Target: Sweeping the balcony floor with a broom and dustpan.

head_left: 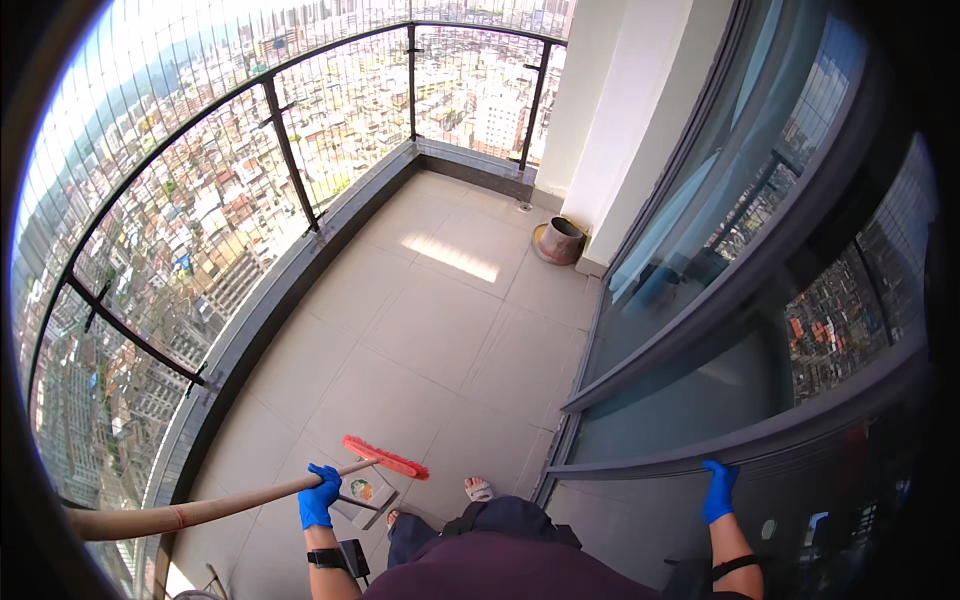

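Broadly, a balcony floor of pale grey square tiles (430,320) fills the middle of the scene, with tall sliding glass doors (690,405) in dark grey frames along the right and a curved black metal railing (285,140) round the left and far sides. Far off, a white wall pillar (625,120) stands to the right of the railing's end, and a brownish, round, open-topped pot (562,243) sits by its foot. Near and left, a long-handled wooden broom with a red-bristled head (245,500) slants across, its head just beside a light grey dustpan (368,490); whether those two touch is unclear. The blue-gloved left hand (320,490) is closed round the broom's handle, and a thin dark rod (358,502) runs from it towards the dustpan. The blue-gloved right hand (720,490) meets the door frame at the near right, fingers slightly bent; I cannot tell whether it grips or merely rests. Seemingly, the step in hand is positioning the broom; sweeping would call for a second grip on the handle and bristles flat on tiles.
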Tool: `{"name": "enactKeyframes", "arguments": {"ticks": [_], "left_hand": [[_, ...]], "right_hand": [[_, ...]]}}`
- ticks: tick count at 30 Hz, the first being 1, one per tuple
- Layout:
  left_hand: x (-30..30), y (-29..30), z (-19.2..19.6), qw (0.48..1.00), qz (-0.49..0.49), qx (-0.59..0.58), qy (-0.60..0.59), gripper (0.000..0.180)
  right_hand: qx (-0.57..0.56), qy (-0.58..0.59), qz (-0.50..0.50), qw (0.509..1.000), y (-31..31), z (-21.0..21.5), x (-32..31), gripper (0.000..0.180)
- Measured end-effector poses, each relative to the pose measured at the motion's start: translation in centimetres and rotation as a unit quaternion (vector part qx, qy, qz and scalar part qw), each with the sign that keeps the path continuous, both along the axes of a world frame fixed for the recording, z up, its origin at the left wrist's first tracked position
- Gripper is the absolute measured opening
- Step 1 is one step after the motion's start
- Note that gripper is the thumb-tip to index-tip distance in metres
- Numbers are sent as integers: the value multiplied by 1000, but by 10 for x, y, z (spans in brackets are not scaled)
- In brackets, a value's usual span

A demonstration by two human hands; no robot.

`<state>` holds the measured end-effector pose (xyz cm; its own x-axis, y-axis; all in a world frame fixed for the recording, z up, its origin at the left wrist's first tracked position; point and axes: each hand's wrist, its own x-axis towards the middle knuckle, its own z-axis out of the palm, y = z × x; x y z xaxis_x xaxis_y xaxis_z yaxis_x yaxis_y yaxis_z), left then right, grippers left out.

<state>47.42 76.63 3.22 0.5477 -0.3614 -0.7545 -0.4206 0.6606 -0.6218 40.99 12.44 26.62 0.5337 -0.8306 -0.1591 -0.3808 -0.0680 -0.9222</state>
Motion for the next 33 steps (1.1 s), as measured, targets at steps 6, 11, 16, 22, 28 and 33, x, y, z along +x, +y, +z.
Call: {"name": "enactKeyframes", "arguments": {"ticks": [6, 11, 16, 22, 28, 33], "left_hand": [[-5, 68, 0, 998, 10, -52, -23, 26], [7, 106, 12, 991, -8, -135, -21, 24], [8, 142, 25, 990, -39, -139, -2, 28], [23, 172, 19, 987, -58, -134, 61, 31], [36, 185, 2, 982, -60, -153, 91, 25], [40, 176, 4, 976, -44, -161, 137, 31]], "right_hand": [[59, -74, 76, 993, -70, -75, -51, 12], [74, -221, 1, 973, -56, -88, -97, 21], [10, -262, -107, 959, 0, -67, -106, 39], [-21, -278, -174, 944, 42, -66, -145, 36], [-36, -299, -240, 923, 70, -63, -189, 41], [-40, -312, -253, 915, 84, -70, -232, 37]]}}
